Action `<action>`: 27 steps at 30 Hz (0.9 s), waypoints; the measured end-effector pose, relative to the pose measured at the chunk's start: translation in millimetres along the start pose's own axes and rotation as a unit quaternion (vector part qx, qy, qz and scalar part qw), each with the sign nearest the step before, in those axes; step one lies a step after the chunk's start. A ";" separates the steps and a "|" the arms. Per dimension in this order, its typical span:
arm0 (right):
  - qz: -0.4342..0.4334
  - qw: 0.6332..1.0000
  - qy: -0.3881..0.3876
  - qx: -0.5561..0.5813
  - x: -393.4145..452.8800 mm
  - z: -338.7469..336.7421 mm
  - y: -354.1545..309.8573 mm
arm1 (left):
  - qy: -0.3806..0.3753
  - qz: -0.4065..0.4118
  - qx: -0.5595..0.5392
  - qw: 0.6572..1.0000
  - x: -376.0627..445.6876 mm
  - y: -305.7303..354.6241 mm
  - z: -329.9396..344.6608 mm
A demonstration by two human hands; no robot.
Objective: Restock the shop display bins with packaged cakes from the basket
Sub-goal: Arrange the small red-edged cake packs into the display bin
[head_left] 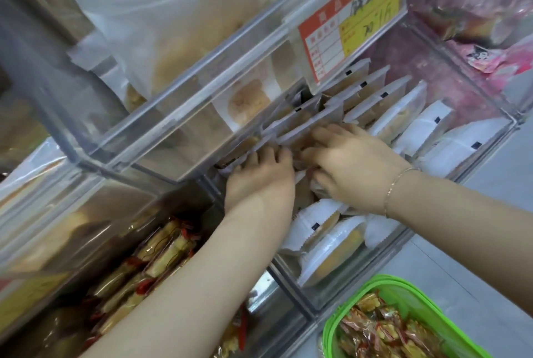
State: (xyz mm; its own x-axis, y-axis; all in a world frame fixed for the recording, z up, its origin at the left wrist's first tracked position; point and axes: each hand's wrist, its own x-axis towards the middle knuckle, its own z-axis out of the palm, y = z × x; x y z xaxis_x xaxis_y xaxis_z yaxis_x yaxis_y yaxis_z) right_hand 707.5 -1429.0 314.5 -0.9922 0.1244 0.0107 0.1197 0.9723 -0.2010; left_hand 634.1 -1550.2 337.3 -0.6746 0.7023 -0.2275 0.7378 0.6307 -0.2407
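Observation:
Both my hands reach into a clear plastic display bin [487, 138] filled with white-wrapped cakes [424, 124] standing in rows. My left hand [259, 181] lies flat with fingers stretched, pressing on packs at the bin's left side. My right hand [349, 164] is beside it, fingers bent down among the packs [302, 129]; whether it grips one is hidden. A green basket [334, 328] at the bottom right holds several red-and-clear wrapped cakes [375, 326].
An upper clear bin [173, 109] with a red and yellow price tag [349, 23] overhangs my hands. A lower left bin holds yellow cakes with red wrapping [164, 251]. Pink packages [490, 25] fill the bin at top right. Grey floor [490, 256] lies at right.

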 end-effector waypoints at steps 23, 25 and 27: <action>0.040 0.991 -0.060 0.115 44.0 -6.5 13.7 | -0.097 -0.047 -0.063 0.992 6.7 -3.6 -14.3; 0.044 0.992 -0.016 0.115 45.8 -8.7 11.0 | -0.075 -0.046 -0.065 0.994 8.2 -4.9 -13.8; 0.031 0.992 0.033 0.115 47.7 -7.7 2.5 | -0.081 -0.041 -0.054 0.994 8.5 -7.5 -11.4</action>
State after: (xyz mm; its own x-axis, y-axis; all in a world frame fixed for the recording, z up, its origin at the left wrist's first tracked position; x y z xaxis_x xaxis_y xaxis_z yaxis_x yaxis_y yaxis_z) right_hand 660.7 -1419.2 322.1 -0.9780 0.2016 0.0534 0.1609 0.8923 -0.4219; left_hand 623.1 -1545.1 348.0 -0.7218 0.5895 -0.3626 0.6721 0.7220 -0.1643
